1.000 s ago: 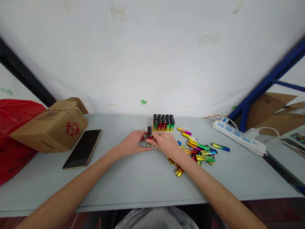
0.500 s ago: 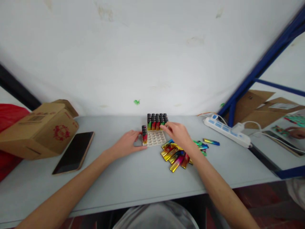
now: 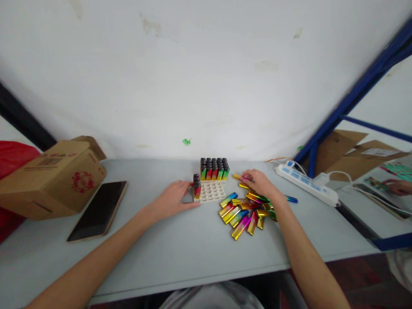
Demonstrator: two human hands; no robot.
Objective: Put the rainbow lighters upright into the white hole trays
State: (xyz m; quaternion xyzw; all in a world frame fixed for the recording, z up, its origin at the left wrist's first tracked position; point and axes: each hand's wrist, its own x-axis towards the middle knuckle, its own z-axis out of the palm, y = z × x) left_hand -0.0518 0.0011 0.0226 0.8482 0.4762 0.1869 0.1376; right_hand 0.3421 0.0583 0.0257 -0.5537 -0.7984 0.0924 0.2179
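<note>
A white tray [image 3: 213, 192] with rows of round-edged slots lies on the table. Black-topped lighters [image 3: 215, 169] with red, green and yellow bodies stand upright in several rows at its back. A short column of lighters [image 3: 197, 188] fills its left side. My left hand [image 3: 175, 196] is closed around the tray's left end, thumb along the front corner and fingers beside the lighters. To the right spreads a loose pile of shiny metallic pieces [image 3: 240, 227], which look like lighter sleeves. At its back edge my right hand [image 3: 257, 182] pinches one gold-and-pink lighter sleeve [image 3: 237, 176]; its fingertips are partly hidden.
A phone [image 3: 98, 210] and a cardboard box [image 3: 48, 180] lie at the left. A white power strip [image 3: 307, 184] with cables runs along the right. Beyond the blue frame [image 3: 331, 116] are another person's hand [image 3: 399, 186] and an open carton [image 3: 373, 150]. A white wall stands behind.
My right hand has moved right, from the lighters at the tray's back right to the metallic pile. Pieces in the pile have shifted. My left hand stays at the tray.
</note>
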